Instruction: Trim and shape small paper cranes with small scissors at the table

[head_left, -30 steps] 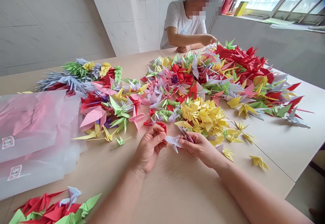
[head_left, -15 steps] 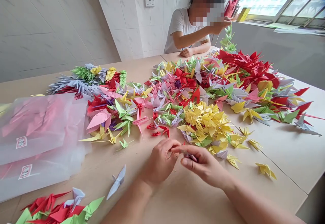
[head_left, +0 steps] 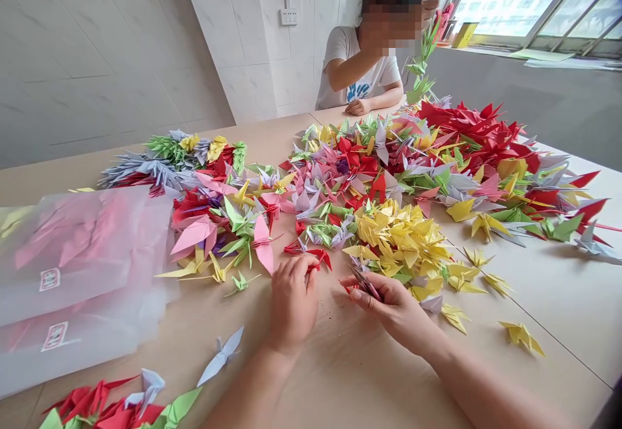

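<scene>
Two frosted plastic bags (head_left: 72,273) lay well to the left of the grip, with one lavender crane (head_left: 221,354) loose on the table (head_left: 340,377) nearer in. The left hand (head_left: 291,302) had fingers curled down, tips touching small red cranes (head_left: 311,257), though whether it pinched them could not be told; just to its right the right hand (head_left: 393,306) pinched a small dark folded piece (head_left: 364,284) between thumb and fingers. Beyond and right of the grip lay the yellow heap (head_left: 398,234) and the mixed heap (head_left: 340,157), by the look nearly all still loose, only a few pieces set apart.
</scene>
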`<state>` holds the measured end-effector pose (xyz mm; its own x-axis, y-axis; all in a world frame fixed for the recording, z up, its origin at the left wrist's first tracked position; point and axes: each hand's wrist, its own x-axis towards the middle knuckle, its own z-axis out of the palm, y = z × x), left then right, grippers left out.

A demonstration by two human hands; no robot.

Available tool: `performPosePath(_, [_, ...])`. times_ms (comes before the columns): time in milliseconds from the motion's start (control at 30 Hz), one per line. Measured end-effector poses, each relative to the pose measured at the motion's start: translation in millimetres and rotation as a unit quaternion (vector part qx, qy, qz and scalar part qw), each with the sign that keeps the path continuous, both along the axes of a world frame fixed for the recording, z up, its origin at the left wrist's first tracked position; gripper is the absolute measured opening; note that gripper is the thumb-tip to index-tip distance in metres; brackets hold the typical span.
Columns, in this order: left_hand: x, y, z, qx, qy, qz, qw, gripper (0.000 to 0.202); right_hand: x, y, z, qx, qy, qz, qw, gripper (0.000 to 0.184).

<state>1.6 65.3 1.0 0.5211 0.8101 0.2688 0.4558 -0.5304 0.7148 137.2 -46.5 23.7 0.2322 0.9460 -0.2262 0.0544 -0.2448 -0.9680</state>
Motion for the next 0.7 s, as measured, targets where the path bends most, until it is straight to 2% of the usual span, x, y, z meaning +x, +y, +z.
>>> performPosePath(67, [2, -2, 1.3, -0.106, -0.095, -0.038, 0.989, 0.012, 1, 2, -1.2, 0.010, -0.014, -0.013, 1.000, 0.034])
performPosePath(100, [4, -3, 2.2, -0.180, -0.139, -0.058, 0.972, 0.012, 1, 2, -2.0, 0.019, -0.021, -0.020, 0.999, 0.034])
performPosePath(200, [7, -7, 5.6, -0.393, -0.229, -0.110, 0.884, 0.017, 0, 5, -5.1, 0.049, -0.033, -0.040, 0.997, 0.032])
performPosePath(267, [7, -8, 8.3, -0.465, -0.261, -0.123, 0.837, 0.018, -1, 6, -7.1, 0.063, -0.040, -0.053, 0.996, 0.031])
performPosePath(367, [7, -8, 11.5, -0.502, -0.280, -0.125, 0.809, 0.017, -2, 6, -8.5, 0.077, -0.054, -0.054, 0.994, 0.029])
performPosePath(567, [5, -8, 13.8, -0.527, -0.275, -0.137, 0.792, 0.017, 0, 6, -8.1, 0.095, -0.069, -0.013, 0.993, 0.021])
performPosePath(700, [2, -9, 16.3, -0.562, -0.262, -0.171, 0.766, 0.018, 1, 6, -9.0, 0.088, -0.108, -0.021, 0.990, 0.021])
